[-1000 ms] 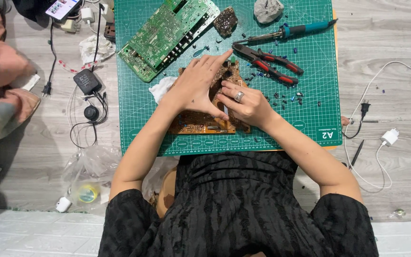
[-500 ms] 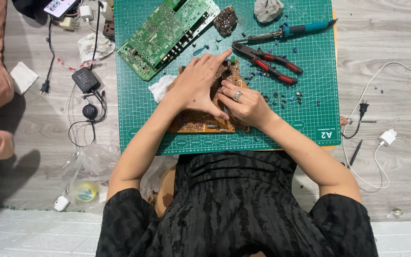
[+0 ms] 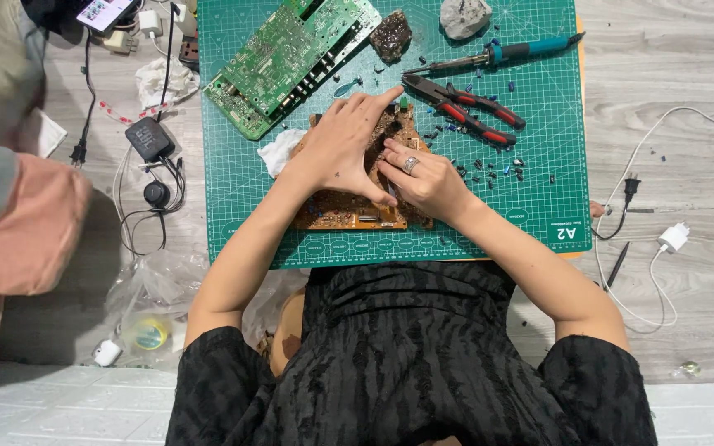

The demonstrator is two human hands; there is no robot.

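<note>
**Both hands working a brown circuit board on the cutting mat**

The brown circuit board (image 3: 349,211) is lying near the middle of the green cutting mat (image 3: 241,223). The left hand (image 3: 342,149) is pressing flat across it, fingers spread, gripping nothing. The right hand (image 3: 423,177), wearing a ring, is curling its fingers at the board's right part; whether it is pinching anything, I cannot tell. Compared with a second ago, both hands are sitting almost unchanged, so the work is looking steady. Red-handled pliers (image 3: 464,107) are lying just beyond, and a green circuit board (image 3: 291,58) further up-left.
</note>
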